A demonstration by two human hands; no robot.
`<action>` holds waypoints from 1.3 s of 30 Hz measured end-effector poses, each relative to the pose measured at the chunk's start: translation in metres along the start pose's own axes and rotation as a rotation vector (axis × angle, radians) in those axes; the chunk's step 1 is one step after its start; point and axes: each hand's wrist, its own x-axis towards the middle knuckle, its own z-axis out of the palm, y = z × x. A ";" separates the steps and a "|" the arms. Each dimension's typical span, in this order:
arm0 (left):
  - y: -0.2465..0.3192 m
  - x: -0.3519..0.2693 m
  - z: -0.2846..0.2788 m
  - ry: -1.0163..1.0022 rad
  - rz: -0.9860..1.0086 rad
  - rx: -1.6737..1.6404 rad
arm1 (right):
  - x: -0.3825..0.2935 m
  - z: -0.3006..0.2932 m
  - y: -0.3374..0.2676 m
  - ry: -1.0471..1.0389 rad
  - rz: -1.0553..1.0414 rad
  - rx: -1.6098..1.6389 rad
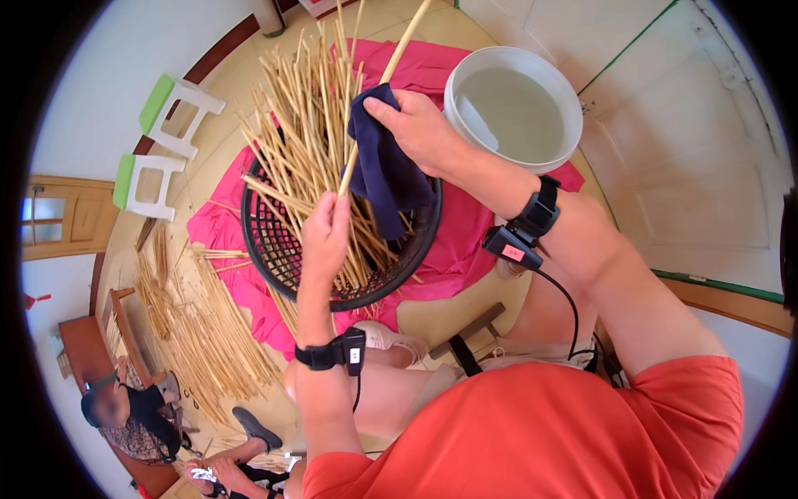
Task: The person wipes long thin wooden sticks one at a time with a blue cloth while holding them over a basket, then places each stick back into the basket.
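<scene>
My left hand (325, 232) grips the lower end of a pale, peeled-looking stick (404, 47), thumb and fingers closed on it. Higher up, my right hand (416, 125) holds a dark blue cloth (388, 165) wrapped around the same stick, which slants up and away to the right. The cloth's loose end hangs over the basket. Below both hands stands a round black plastic mesh basket (269, 288), filled with many thin tan sticks (305, 118) that lean upwards and cross one another.
A white bucket of cloudy water (450, 93) stands right of the basket, by a pink sheet (458, 249). More sticks (218, 340) lie on the floor at left. Two green-and-white stools (149, 178) stand near the wall. Two other people (146, 411) sit at lower left.
</scene>
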 end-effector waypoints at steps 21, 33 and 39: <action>-0.063 -0.023 -0.072 -0.152 -0.146 0.022 | 0.038 -0.075 -0.051 0.302 -0.194 0.219; -0.040 -0.013 -0.037 -0.382 -0.303 -0.311 | 0.035 -0.058 -0.023 0.286 -0.135 0.160; -0.026 -0.012 -0.015 -0.413 -0.365 -0.507 | 0.019 -0.028 0.000 0.194 -0.091 0.009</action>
